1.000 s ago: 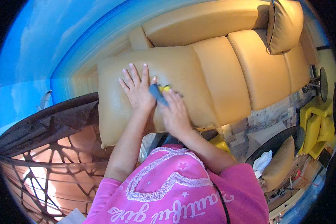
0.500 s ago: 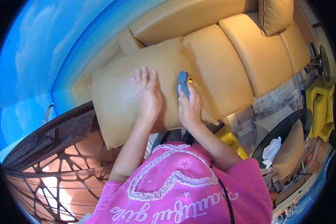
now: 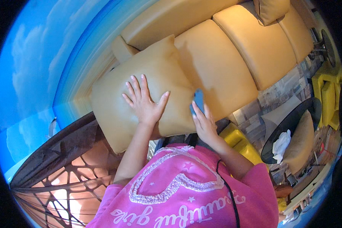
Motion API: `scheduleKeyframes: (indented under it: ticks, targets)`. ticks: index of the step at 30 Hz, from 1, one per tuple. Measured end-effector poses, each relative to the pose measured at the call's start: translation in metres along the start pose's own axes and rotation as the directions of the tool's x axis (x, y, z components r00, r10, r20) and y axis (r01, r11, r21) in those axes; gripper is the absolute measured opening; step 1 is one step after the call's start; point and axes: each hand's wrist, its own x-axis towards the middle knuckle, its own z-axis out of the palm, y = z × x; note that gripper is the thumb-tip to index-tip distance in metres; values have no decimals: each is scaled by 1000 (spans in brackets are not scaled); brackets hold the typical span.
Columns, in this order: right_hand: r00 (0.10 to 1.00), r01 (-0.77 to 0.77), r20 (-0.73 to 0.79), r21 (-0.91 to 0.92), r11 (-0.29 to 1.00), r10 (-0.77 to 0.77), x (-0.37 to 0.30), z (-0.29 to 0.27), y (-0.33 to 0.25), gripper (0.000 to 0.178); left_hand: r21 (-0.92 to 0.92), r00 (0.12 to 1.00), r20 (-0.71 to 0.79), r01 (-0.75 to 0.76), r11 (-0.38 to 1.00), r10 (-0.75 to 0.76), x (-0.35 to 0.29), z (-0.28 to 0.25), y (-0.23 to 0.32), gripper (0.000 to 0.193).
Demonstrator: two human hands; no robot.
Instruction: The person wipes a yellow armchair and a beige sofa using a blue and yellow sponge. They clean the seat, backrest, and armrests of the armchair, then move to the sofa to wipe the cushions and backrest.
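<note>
A large tan leather-look cushion (image 3: pixel 114 106) lies in front of me at the near end of the tan sofa. My left hand (image 3: pixel 143 104) is open, its fingers spread and palm flat on top of the cushion. At the cushion's right edge, my right hand (image 3: pixel 204 123) is closed round a slim blue-grey hand-held tool (image 3: pixel 198 99). The tool's upper end sticks out above my fingers; its underside and its exact kind are hidden.
The tan sofa (image 3: pixel 216 57) stretches away to the right, with another cushion (image 3: pixel 271 11) at its far end. On the right are a dark round table (image 3: pixel 269 146) with white cloth or tissue (image 3: pixel 282 144), a yellow stool (image 3: pixel 237 140), and brown netting (image 3: pixel 60 152) at left.
My left hand has shifted slightly left and spread its fingers. My right hand has moved right and a little nearer with the tool, turning it. The view has shifted slightly.
</note>
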Motion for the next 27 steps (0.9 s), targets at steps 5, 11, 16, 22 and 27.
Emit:
scheduleKeyframes:
  ticks: [5,11,16,22,27]
  targets:
    - [998,25,-68,281,959,-6,105,34,-19,46,-31,999,-48,-26,999,24,0,0,-9,100]
    - [978,197,2,337,921,-210,142,32,-30,46,-49,996,-81,-49,998,45,-16,-2,-41,99]
    - [969,95,168,421,902,-180,61,28,-3,54,-48,987,-154,-43,998,35,-40,4,-78,103]
    - [974,72,190,259,963,-124,84,42,-22,73,-101,985,-172,-28,995,10,-52,18,-88,111]
    - [986,162,6,119,980,-164,165,64,-65,100,-97,988,-156,-14,995,-1,-51,13,-86,105]
